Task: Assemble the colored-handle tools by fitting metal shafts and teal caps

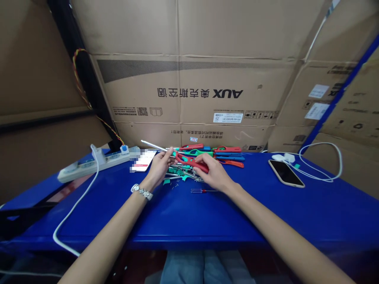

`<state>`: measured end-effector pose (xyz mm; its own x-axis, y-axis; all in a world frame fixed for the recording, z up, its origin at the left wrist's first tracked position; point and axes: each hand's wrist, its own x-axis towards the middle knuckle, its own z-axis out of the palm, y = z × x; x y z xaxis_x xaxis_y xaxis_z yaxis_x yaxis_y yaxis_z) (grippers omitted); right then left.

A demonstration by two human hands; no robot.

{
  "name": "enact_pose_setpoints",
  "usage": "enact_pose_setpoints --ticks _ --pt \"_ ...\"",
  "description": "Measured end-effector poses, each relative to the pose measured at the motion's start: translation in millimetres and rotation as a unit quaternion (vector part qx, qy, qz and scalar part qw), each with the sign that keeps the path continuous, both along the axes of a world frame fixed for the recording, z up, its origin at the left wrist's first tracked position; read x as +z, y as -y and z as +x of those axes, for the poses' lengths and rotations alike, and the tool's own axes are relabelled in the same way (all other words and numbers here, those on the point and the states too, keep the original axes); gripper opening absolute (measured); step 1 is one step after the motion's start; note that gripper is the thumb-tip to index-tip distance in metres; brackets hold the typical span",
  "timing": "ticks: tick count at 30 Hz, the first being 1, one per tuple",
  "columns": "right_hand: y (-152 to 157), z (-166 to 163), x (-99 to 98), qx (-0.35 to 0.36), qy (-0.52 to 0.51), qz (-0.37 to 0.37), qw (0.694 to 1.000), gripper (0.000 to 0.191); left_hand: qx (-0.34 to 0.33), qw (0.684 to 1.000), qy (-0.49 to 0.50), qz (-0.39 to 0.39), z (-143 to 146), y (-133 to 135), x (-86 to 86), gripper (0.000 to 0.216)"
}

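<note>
My left hand (160, 165), a watch on its wrist, pinches a thin metal rod (152, 145) that points up and to the left. My right hand (211, 170) is closed around a red plastic handle (189, 161) that meets the rod between the two hands. Both hands hover just above a pile of red, blue and green handles (220, 154) and loose metal parts (177, 173) on the blue table (183, 217). A small red-handled screwdriver (201, 191) lies on the table near my right wrist.
A white power strip (94, 161) with a white cable lies at the left. Beside it lies a phone (144, 160). Another phone (286, 172), a white charger and its cable (322, 165) lie at the right. Cardboard boxes (195, 90) wall in the back.
</note>
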<state>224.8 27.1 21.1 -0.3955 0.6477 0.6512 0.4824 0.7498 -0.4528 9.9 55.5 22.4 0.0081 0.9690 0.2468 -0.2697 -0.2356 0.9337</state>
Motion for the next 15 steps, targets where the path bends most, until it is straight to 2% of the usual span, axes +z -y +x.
enact_pose_setpoints --ticks 5,8,15 --pt "14.2 -4.7 -11.0 0.010 -0.084 -0.093 0.992 0.032 -0.007 1.000 0.029 0.006 -7.4 3.2 0.1 0.049" --pt "11.4 -9.3 -12.4 0.024 -0.123 -0.169 0.978 0.032 -0.011 1.000 0.018 0.013 -8.3 6.2 0.1 0.045" --pt "4.4 -30.4 -2.5 0.150 -0.153 -0.320 0.923 0.047 -0.076 0.993 -0.064 0.059 20.5 22.2 -1.0 0.038"
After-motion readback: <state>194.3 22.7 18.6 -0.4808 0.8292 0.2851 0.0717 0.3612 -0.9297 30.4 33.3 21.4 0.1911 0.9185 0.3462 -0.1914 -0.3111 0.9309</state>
